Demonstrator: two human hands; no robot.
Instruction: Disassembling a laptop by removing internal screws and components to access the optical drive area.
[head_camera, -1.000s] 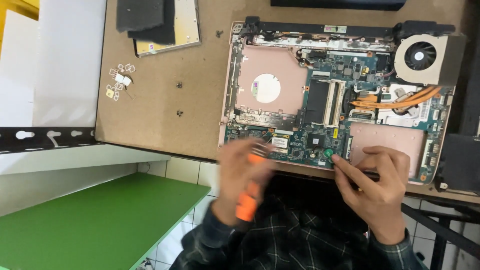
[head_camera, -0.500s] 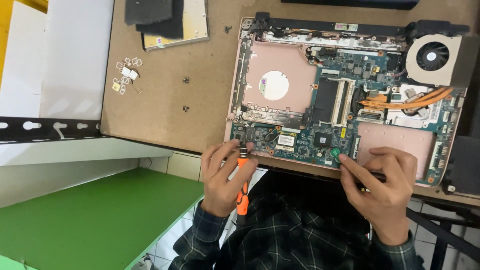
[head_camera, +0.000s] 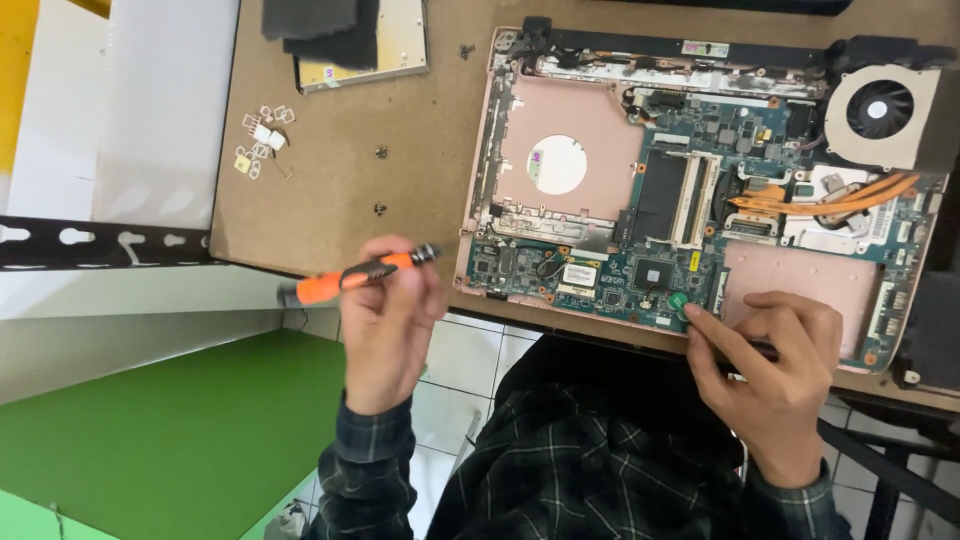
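Note:
An opened laptop base (head_camera: 590, 130) with bare circuit board, copper heat pipes and a round fan (head_camera: 880, 108) lies on a brown wooden table (head_camera: 330, 200). My left hand (head_camera: 385, 320) hovers off the table's front edge, left of the laptop, holding an orange and black screwdriver (head_camera: 355, 275) nearly level. My right hand (head_camera: 775, 365) rests on the laptop's front edge, its fingertips pinching a small green round part (head_camera: 678, 301) on the board.
A flat silver drive under dark foam (head_camera: 350, 40) lies at the table's back left. Small white and yellow bits (head_camera: 262, 140) and loose screws (head_camera: 380, 153) sit left of the laptop. A green surface (head_camera: 160, 430) lies below left, with a black slotted rail (head_camera: 100, 243) above it.
My left hand has lifted the screwdriver off the board's front edge and swung it left, from upright to nearly level. The right hand stays at the green part.

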